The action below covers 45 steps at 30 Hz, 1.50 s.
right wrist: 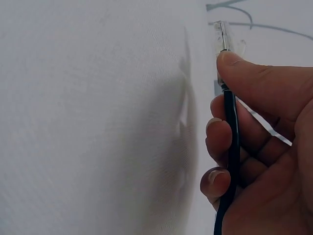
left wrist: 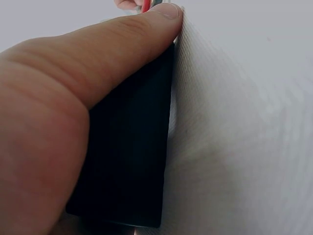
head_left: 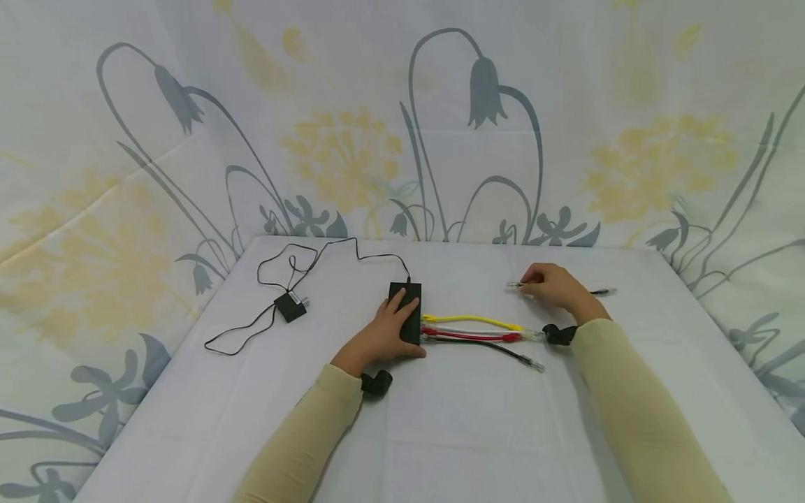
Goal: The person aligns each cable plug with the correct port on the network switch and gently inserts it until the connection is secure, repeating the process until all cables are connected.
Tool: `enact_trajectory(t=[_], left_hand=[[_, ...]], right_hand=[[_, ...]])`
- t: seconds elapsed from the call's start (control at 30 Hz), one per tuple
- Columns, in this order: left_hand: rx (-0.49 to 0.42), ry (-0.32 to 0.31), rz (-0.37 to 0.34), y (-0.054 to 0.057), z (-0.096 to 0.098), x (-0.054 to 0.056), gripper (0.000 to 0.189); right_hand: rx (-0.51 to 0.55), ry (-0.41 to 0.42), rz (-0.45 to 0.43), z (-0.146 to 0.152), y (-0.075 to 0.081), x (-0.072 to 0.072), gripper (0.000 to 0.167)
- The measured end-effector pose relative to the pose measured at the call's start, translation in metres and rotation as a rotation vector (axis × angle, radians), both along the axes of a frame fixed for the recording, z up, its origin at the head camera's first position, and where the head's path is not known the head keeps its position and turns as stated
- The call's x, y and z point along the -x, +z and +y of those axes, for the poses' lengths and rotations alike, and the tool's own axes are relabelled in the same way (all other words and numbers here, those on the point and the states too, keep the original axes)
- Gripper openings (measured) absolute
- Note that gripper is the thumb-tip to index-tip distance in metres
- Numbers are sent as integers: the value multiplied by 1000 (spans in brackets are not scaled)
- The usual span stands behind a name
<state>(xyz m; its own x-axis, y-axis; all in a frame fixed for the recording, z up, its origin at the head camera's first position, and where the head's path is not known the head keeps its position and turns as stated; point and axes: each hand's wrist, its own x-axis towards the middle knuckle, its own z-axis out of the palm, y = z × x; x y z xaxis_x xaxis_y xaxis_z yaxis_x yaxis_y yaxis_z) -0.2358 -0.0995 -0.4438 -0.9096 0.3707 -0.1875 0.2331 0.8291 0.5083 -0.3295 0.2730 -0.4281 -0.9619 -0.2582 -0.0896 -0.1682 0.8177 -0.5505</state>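
Note:
My left hand lies over a flat black box with cable sockets on its right side, apparently a network switch. Its fingers are spread straight across the top, and the thumb lies by the near end; in the left wrist view the thumb crosses the box. My right hand pinches a short dark network cable near its clear plug. The cable's other plug sticks out right of the hand. Yellow, red and black network cables, plus a white one, run from the box.
A black power adapter with prongs lies on the white-covered table, left of the box. Its thin cord loops across to the box's far end. A flower-patterned cloth rises behind the table.

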Motion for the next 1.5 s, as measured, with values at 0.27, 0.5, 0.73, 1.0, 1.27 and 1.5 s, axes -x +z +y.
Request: enact_trajectory(t=[0.27, 0.5, 0.73, 1.0, 1.27, 1.5], left_hand=[[-2, -2, 9, 1, 1, 0, 102], [-1, -1, 1, 1, 1, -1, 103], [-2, -2, 4, 1, 0, -1, 102], [-9, -2, 6, 0, 1, -1, 102], [-7, 7, 4, 1, 1, -1, 101], [-9, 5, 1, 0, 1, 0, 102]], right_hand=[[16, 28, -3, -2, 9, -8, 21], [22, 57, -7, -5, 17, -16, 23], [32, 84, -21, -12, 21, -19, 20], [32, 99, -22, -24, 21, -21, 18], [66, 82, -67, -40, 17, -24, 16], [84, 101, -71, -53, 13, -25, 16]])
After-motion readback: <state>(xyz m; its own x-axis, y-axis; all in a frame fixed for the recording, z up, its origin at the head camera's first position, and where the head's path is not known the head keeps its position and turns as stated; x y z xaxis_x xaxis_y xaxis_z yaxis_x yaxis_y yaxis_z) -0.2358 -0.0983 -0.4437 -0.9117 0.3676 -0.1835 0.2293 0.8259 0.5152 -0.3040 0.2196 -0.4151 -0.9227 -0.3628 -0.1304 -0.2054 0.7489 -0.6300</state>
